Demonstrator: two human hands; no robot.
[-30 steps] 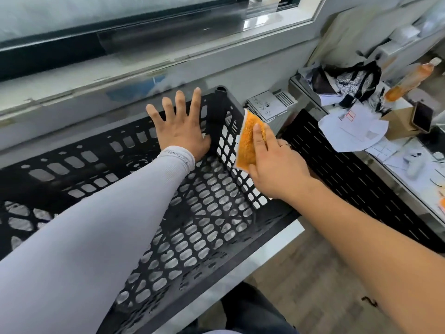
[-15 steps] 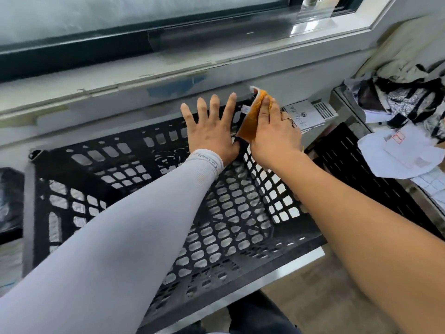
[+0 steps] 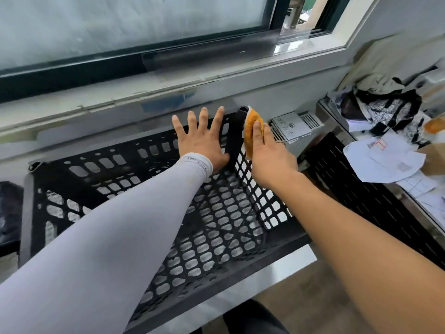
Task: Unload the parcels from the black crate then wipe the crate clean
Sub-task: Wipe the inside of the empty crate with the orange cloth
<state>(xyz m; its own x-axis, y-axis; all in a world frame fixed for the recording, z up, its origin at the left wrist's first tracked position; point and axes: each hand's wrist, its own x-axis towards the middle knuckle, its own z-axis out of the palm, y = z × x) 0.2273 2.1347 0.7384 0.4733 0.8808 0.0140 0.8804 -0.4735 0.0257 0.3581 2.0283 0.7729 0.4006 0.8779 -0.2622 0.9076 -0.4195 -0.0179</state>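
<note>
The black crate (image 3: 149, 213) lies on the desk (image 3: 240, 295) below the window (image 3: 134, 32). Our left hand (image 3: 202, 141) presses flat, fingers spread, against its far wall; our right hand (image 3: 267, 153) holds an orange cloth (image 3: 251, 128) against the far right corner.

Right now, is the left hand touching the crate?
Touching. The head view shows the left hand spread flat, palm pressed against the inside of the crate far wall, no gap visible.
</note>
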